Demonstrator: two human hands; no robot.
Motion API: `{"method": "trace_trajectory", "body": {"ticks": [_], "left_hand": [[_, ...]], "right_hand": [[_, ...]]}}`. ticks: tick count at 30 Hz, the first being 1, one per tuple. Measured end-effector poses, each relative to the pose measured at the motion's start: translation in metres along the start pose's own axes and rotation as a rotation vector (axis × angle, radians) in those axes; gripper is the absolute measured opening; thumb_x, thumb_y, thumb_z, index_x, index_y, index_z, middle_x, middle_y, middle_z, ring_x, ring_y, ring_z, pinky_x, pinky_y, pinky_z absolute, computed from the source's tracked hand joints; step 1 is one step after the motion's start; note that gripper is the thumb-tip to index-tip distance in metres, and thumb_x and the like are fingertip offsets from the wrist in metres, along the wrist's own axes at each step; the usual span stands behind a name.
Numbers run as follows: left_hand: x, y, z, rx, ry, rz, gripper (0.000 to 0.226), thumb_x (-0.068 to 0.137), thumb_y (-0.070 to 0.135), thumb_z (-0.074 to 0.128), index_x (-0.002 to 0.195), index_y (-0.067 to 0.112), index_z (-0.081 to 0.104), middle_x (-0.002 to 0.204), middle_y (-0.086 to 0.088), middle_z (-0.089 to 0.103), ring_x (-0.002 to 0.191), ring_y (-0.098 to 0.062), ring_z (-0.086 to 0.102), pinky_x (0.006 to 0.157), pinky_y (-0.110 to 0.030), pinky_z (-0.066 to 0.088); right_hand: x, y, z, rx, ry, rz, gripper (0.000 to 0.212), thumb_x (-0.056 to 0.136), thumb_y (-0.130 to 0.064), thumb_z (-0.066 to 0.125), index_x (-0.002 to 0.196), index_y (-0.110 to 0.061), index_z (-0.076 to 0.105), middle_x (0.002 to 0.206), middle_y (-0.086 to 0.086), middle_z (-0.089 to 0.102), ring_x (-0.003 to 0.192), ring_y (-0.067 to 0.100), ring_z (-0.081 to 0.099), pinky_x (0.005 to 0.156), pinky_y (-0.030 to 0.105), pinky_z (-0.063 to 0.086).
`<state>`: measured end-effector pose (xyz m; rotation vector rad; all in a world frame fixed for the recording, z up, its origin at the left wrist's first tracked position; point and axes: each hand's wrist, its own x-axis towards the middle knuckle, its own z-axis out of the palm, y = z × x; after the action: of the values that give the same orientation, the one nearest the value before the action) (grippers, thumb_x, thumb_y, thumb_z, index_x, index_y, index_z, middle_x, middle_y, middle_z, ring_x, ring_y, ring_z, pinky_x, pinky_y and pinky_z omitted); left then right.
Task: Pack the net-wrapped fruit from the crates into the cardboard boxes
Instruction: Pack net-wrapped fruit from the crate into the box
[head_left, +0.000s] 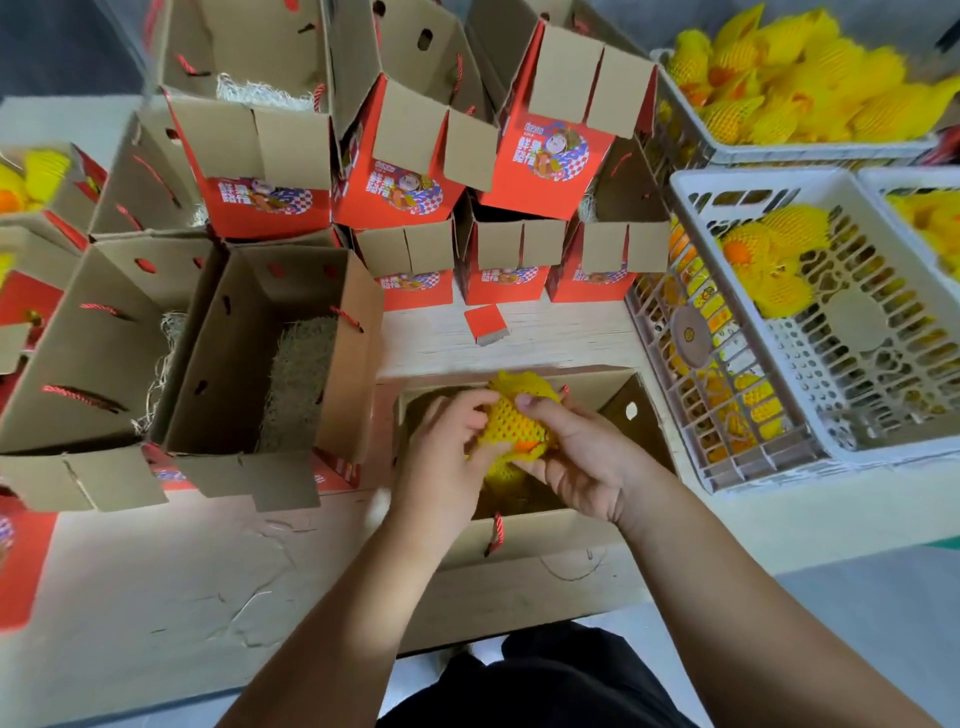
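One yellow foam-netted fruit (519, 421) I'm gripping with left hand (447, 457) and right hand (576, 462), lowering into open brown cardboard box (524, 530) at worktop's near edge. Many boxes standing unfilled; white plastic crate (810, 332) holding more fruit.

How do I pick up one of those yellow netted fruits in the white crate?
Reach down from above into the white crate and curl your fingers round the netted fruit at its round middle. The crate is open on top, and the foam net looks soft.
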<state>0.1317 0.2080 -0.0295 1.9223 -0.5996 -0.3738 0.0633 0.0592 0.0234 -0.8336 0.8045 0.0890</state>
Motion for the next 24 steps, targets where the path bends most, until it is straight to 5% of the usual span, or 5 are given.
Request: {"method": "trace_trajectory", "body": {"ticks": [4, 7, 12, 17, 24], "left_hand": [[-0.013, 0.006, -0.020, 0.278, -0.057, 0.203, 0.019, 0.088, 0.022, 0.073, 0.104, 0.029, 0.066, 0.099, 0.014, 0.062, 0.095, -0.009, 0.061, 0.087, -0.040, 0.051], [-0.015, 0.000, -0.038, 0.475, 0.064, 0.181, 0.036, 0.081, 0.026, 0.063, 0.117, 0.030, 0.065, 0.111, 0.014, 0.063, 0.105, -0.021, 0.058, 0.090, -0.045, 0.045], [-0.029, -0.013, -0.030, 0.294, 0.117, -0.072, 0.066, 0.077, -0.018, 0.053, 0.136, 0.013, 0.058, 0.144, -0.007, 0.046, 0.134, -0.031, 0.042, 0.113, -0.052, 0.035], [-0.034, -0.028, -0.026, 0.214, 0.220, -0.019, 0.068, 0.075, -0.011, 0.046, 0.137, 0.016, 0.055, 0.145, -0.002, 0.044, 0.137, -0.023, 0.042, 0.113, -0.056, 0.034], [-0.037, -0.035, -0.025, 0.142, 0.221, -0.008, 0.066, 0.076, -0.005, 0.043, 0.136, 0.019, 0.053, 0.143, 0.002, 0.046, 0.135, -0.020, 0.043, 0.114, -0.052, 0.034]], "right_hand": [[0.010, 0.005, -0.003, -0.008, 0.015, -0.020, 0.047, 0.092, -0.002, 0.068, 0.135, -0.009, 0.050, 0.109, 0.015, 0.070, 0.098, 0.027, 0.068, 0.091, 0.042, 0.056], [0.016, 0.009, -0.003, -0.228, -0.019, 0.070, 0.046, 0.088, -0.004, 0.073, 0.126, -0.016, 0.051, 0.110, 0.012, 0.071, 0.095, 0.023, 0.071, 0.080, 0.038, 0.061], [0.039, 0.022, 0.017, -1.152, -0.038, 0.148, 0.071, 0.079, -0.038, 0.083, 0.138, -0.029, 0.044, 0.129, 0.004, 0.055, 0.112, 0.022, 0.057, 0.082, 0.028, 0.048], [0.063, 0.065, 0.031, -1.602, -0.251, 0.234, 0.053, 0.105, -0.037, 0.045, 0.156, -0.031, 0.032, 0.147, 0.008, 0.052, 0.128, 0.029, 0.053, 0.092, 0.035, 0.041], [0.088, 0.080, 0.036, -1.865, -0.287, 0.234, 0.074, 0.102, -0.022, 0.057, 0.157, -0.024, 0.008, 0.134, 0.020, 0.057, 0.118, 0.035, 0.059, 0.096, 0.042, 0.050]]}}
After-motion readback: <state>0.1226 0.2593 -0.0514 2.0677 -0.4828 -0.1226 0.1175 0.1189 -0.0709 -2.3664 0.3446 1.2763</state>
